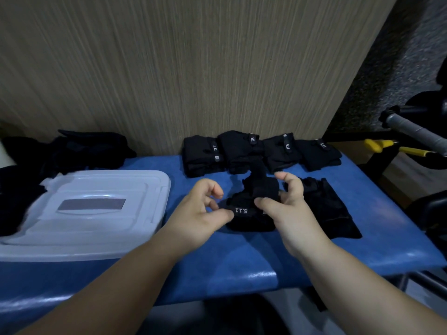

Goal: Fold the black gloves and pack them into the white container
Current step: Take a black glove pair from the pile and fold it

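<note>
Between the two hands I have a black glove (251,213), bunched and partly folded. It rests on the blue tabletop (362,240). A white "5.11" label on it faces up and reads upside down from where I watch. The left hand (198,213) has its thumb against the glove's left edge beside the label, with the fingers curled in above, pinching the fabric. The right hand (286,204) grips the glove's right side, with the thumb laid over the top and the fingers curled round the far edge. Both forearms come in bare from the near side.

Just right of the right hand lies a flat glove (331,209), spread out and unfolded. I cannot tell whether it touches the hand. Beyond both hands, a row of folded gloves (256,151) sits side by side, labels showing, against the wood-grain panel (169,68).

Left of the left hand stands the white container (108,184) with its lid on, apart from the glove being held. Beyond the container and further left is a loose heap of gloves (84,148), with more dark fabric running down to the container's left side.

Far to the right of the right hand, off the tabletop, I make out a grey-wrapped bar (416,131) and a yellow-handled tool (379,144).
</note>
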`<state>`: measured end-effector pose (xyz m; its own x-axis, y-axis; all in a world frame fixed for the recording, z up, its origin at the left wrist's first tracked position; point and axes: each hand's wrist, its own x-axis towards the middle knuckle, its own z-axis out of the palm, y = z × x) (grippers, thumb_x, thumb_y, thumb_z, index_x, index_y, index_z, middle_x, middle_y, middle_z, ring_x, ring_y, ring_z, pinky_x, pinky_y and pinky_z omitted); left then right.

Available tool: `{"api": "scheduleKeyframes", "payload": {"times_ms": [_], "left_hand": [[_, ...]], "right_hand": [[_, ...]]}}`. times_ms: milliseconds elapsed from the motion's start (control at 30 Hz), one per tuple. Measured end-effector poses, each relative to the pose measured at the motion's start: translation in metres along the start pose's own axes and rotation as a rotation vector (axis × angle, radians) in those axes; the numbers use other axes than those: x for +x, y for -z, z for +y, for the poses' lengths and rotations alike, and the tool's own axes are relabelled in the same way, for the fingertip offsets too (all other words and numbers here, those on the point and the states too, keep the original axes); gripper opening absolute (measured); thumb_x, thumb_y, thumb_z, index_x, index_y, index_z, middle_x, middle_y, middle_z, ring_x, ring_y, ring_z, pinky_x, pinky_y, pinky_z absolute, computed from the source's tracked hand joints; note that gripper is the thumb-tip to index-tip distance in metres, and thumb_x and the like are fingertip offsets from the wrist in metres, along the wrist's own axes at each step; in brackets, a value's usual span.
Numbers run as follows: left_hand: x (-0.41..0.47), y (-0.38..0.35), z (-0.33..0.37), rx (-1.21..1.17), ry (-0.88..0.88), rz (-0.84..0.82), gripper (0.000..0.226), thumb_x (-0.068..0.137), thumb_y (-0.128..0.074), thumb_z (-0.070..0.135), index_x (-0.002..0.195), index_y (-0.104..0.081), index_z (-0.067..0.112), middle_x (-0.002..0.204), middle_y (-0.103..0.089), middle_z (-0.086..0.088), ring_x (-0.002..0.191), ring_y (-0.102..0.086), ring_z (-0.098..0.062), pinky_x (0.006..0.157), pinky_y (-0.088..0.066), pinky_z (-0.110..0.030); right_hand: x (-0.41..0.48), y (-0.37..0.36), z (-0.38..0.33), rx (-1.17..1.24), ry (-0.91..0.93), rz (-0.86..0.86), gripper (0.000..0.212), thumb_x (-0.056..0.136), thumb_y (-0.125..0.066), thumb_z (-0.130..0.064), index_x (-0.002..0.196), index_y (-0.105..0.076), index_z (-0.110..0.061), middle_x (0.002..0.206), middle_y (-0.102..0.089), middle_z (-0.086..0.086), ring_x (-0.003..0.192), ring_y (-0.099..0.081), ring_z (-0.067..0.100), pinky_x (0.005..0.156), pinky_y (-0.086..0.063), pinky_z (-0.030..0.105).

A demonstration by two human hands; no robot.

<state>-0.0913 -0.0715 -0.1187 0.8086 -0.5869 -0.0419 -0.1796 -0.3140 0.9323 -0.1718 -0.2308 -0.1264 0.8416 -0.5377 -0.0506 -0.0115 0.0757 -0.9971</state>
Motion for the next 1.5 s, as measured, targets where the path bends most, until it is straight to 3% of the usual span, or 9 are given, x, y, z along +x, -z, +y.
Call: {"api": "scheduleKeyframes", "payload": {"times_ms": [167,333,500,600,733,933,1167,1367,1500], "left_hand": [[0.0,-0.009,-0.006,-0.14,0.061,-0.105,0.029,0.082,-0.063,0.056,0.098,-0.059,0.032,0.096,-0.067,0.008,0.097,-0.063,-0.01,0.088,-0.051,-0.031],[-0.004,-0.012,-0.005,-0.349,0.158,-0.117,0.048,0.08,-0.067,0.056,0.115,-0.059,0.024,0.107,-0.072,0.005,0.106,-0.066,-0.012,0.097,-0.049,-0.039],[0.002,-0.01,-0.005,-0.511,0.317,0.036,0.02,0.096,-0.056,0.015,0.113,-0.061,0.023,0.1,-0.073,-0.002,0.094,-0.069,-0.019,0.081,-0.054,-0.034],[0.005,-0.006,-0.005,-0.67,0.333,0.029,0.024,0.096,-0.053,0.01,0.117,-0.06,0.02,0.107,-0.072,-0.006,0.095,-0.069,-0.021,0.072,-0.052,-0.03],[0.001,-0.007,-0.005,-0.721,0.276,-0.066,0.034,0.091,-0.057,0.006,0.124,-0.055,0.015,0.113,-0.07,-0.011,0.102,-0.068,-0.027,0.079,-0.054,-0.036],[0.0,-0.007,0.001,-0.812,0.289,-0.257,0.056,0.086,-0.058,0.048,0.129,-0.058,0.012,0.124,-0.065,-0.012,0.117,-0.061,-0.027,0.099,-0.048,-0.046],[0.004,-0.008,-0.009,-0.769,0.309,-0.155,0.053,0.082,-0.063,0.038,0.127,-0.058,0.009,0.121,-0.067,-0.014,0.114,-0.063,-0.031,0.103,-0.045,-0.052],[0.001,-0.018,-0.011,-0.711,0.233,-0.021,0.034,0.076,-0.07,0.019,0.108,-0.061,0.01,0.103,-0.073,-0.009,0.095,-0.071,-0.022,0.079,-0.055,-0.033],[-0.002,-0.022,-0.008,-0.727,0.238,-0.038,0.051,0.067,-0.073,0.036,0.11,-0.059,0.012,0.105,-0.073,-0.006,0.098,-0.07,-0.02,0.083,-0.053,-0.035]], "right_hand": [[-0.01,-0.003,-0.002,-0.098,0.051,-0.25,0.085,0.087,-0.064,-0.008,0.14,-0.012,-0.047,0.106,-0.071,0.007,0.096,-0.067,0.021,0.094,-0.051,0.034],[-0.015,-0.005,-0.008,-0.107,0.033,-0.435,0.076,0.078,-0.049,-0.016,0.142,-0.018,-0.042,0.104,-0.071,-0.003,0.097,-0.064,0.004,0.08,-0.05,0.021],[-0.009,-0.004,0.0,-0.139,0.164,-0.104,0.042,0.089,-0.052,0.006,0.117,-0.051,-0.026,0.087,-0.069,-0.003,0.082,-0.064,0.014,0.074,-0.053,0.027],[-0.003,0.005,-0.003,-0.235,0.052,0.028,0.01,0.087,-0.065,-0.019,0.09,-0.056,-0.015,0.073,-0.061,-0.001,0.07,-0.058,0.017,0.067,-0.05,0.033],[-0.005,0.004,0.0,-0.206,-0.264,-0.243,0.05,0.082,-0.062,-0.054,0.098,-0.066,-0.007,0.092,-0.074,0.004,0.086,-0.07,0.023,0.076,-0.056,0.035],[-0.004,0.0,0.004,0.034,-0.127,-0.191,0.02,0.092,-0.06,-0.011,0.112,-0.063,-0.01,0.105,-0.073,0.009,0.104,-0.068,0.027,0.096,-0.051,0.043],[-0.007,-0.002,0.003,0.049,-0.037,-0.317,0.053,0.089,-0.051,0.015,0.131,-0.05,-0.017,0.12,-0.067,0.006,0.114,-0.062,0.018,0.097,-0.05,0.032],[-0.008,0.001,-0.005,0.161,-0.1,-0.296,0.032,0.091,-0.056,-0.012,0.123,-0.058,-0.012,0.114,-0.07,0.005,0.107,-0.066,0.017,0.09,-0.054,0.026],[-0.006,0.0,-0.004,0.183,-0.141,-0.242,0.028,0.1,-0.044,-0.019,0.122,-0.06,-0.011,0.113,-0.071,0.006,0.107,-0.066,0.018,0.095,-0.051,0.032]]}}
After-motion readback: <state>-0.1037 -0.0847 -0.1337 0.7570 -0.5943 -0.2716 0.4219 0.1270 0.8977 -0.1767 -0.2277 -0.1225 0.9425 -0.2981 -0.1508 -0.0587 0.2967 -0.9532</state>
